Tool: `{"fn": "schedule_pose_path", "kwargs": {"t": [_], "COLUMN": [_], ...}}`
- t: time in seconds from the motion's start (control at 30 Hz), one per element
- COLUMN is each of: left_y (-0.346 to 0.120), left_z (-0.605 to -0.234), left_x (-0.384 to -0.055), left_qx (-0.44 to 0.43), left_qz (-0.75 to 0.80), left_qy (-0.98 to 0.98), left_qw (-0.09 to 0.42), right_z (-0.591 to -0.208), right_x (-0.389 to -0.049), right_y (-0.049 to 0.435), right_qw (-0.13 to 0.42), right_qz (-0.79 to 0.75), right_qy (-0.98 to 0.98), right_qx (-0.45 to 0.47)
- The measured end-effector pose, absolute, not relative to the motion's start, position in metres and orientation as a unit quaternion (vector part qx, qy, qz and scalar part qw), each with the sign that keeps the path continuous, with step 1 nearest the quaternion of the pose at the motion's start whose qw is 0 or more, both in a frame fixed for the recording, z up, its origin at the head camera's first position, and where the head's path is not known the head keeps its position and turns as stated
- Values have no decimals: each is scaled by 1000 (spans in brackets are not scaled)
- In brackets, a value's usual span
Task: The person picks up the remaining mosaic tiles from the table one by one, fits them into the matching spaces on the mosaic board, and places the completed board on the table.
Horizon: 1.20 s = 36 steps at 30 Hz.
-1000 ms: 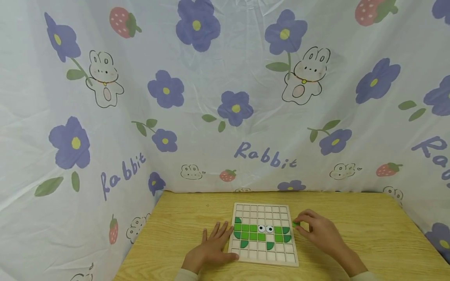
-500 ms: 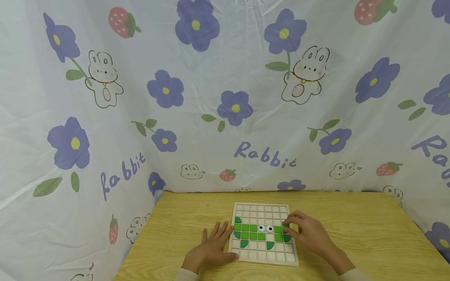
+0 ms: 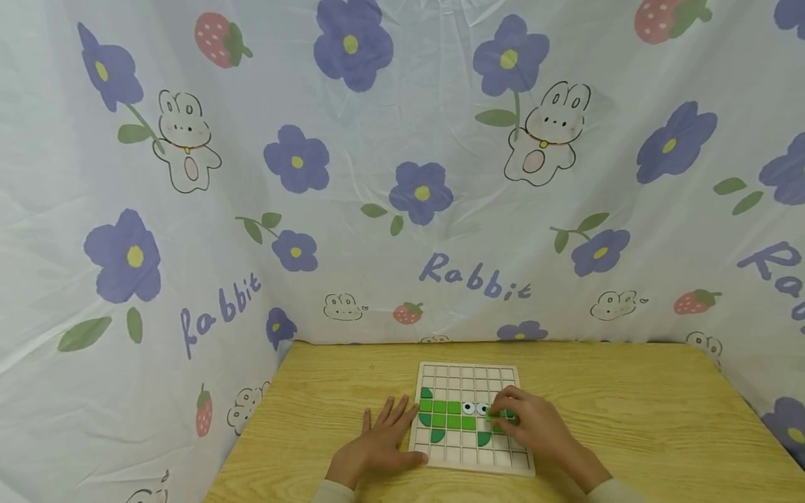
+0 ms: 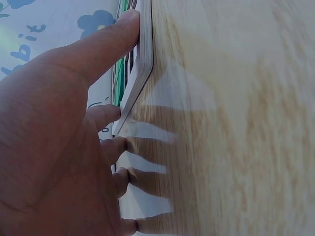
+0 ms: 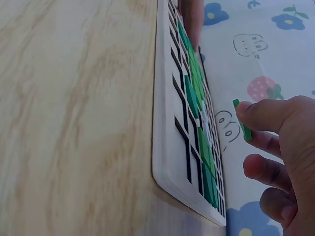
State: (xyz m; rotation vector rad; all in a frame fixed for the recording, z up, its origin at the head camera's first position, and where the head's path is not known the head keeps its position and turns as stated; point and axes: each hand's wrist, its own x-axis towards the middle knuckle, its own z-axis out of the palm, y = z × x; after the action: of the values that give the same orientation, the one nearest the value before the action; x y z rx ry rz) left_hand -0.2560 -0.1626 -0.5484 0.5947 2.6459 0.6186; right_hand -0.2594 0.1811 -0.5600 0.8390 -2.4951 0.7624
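A wooden grid board (image 3: 448, 457) lies on the table, with bright green square tiles (image 3: 439, 421), dark green quarter-round tiles (image 3: 437, 436) and two googly-eye pieces (image 3: 468, 409) in its cells. My left hand (image 3: 381, 443) rests at the board's left side, fingers spread and straight; its thumb (image 4: 106, 44) touches the board's edge in the left wrist view. Over the right part of the board, my right hand (image 3: 534, 423) pinches a thin green tile (image 5: 242, 120) between thumb and finger. Some tiles under that hand are hidden in the head view.
The wooden table (image 3: 666, 412) stretches out on both sides of the board. A white curtain (image 3: 377, 265) printed with flowers, rabbits and strawberries hangs behind the table and along its left side.
My right hand has moved left with the green tile, from beyond the board's right edge to above the cells beside the googly eyes. The left hand and the board have stayed put.
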Motion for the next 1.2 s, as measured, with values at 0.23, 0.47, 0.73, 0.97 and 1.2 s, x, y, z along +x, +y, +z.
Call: {"fn": "schedule_pose_path", "kwargs": {"t": [0.23,0.47,0.73,0.97,1.2], "left_y": [-162,-160,-161,-161,-161], "left_z": [-546,-544,-545,-545,-546], "left_x": [-254,-253,-252,-252,-252], "left_qx": [208,210,212,211,212], "left_qz": [219,214,213,216,217], "left_qy": [936,937,937,937,936], "left_qw": [180,177,177,177,178], "right_z": [-565,-576,-581,-579,-578], "right_x": [-261,-264,-265,-266,-264], "right_y": [173,171,171,173,174], "right_qw": [170,153,134,127,116], "right_qz": [275,269,257,243,245], "right_qy": [-898,-905,-910,-912,-912], "right_qx": [299,292,296,306,309]}}
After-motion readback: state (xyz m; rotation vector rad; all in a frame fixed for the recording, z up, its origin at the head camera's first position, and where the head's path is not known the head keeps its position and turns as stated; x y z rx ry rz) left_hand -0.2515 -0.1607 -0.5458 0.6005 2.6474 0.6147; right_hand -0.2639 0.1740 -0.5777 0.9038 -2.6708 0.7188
